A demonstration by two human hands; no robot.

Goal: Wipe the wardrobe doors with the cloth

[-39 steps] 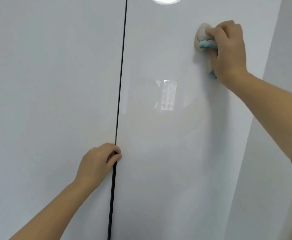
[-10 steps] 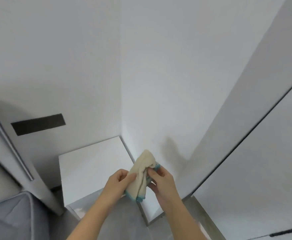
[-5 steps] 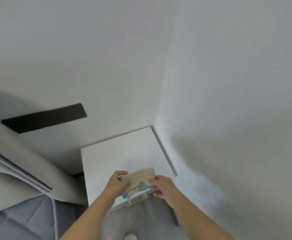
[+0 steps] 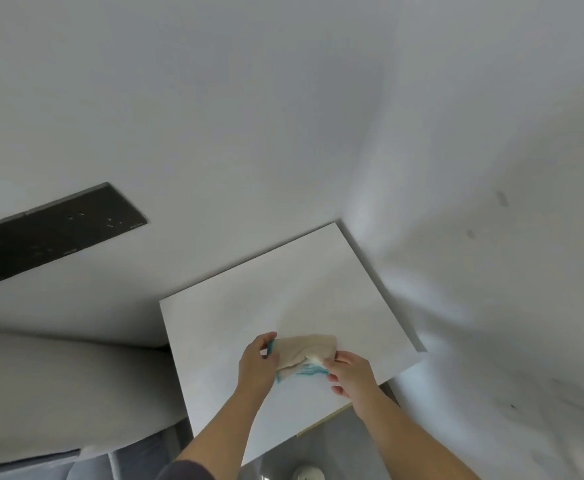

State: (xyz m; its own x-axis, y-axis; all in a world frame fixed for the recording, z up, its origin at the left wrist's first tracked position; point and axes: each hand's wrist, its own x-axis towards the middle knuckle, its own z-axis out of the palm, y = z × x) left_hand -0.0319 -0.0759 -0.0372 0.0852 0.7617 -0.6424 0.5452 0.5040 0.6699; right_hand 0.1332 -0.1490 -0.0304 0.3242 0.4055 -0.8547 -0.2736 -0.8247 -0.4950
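A beige cloth with a teal edge (image 4: pixel 306 351) hangs stretched between both hands, just above a white bedside cabinet top (image 4: pixel 249 299). My left hand (image 4: pixel 257 365) pinches its left end, and my right hand (image 4: pixel 351 374) pinches its right end. The wardrobe doors are out of view; only a white side panel or wall (image 4: pixel 491 271) rises at the right.
A white wall fills the upper half, with a black socket strip (image 4: pixel 51 233) on it at the left. A grey padded headboard (image 4: pixel 58 386) and bedding sit at the lower left. Grey floor and a small white round object (image 4: pixel 306 474) lie below the cabinet.
The view swung from the wardrobe doors left and down to the corner cabinet. The cloth went from my right hand on the door to being held by both hands, spread and lowered over the cabinet.
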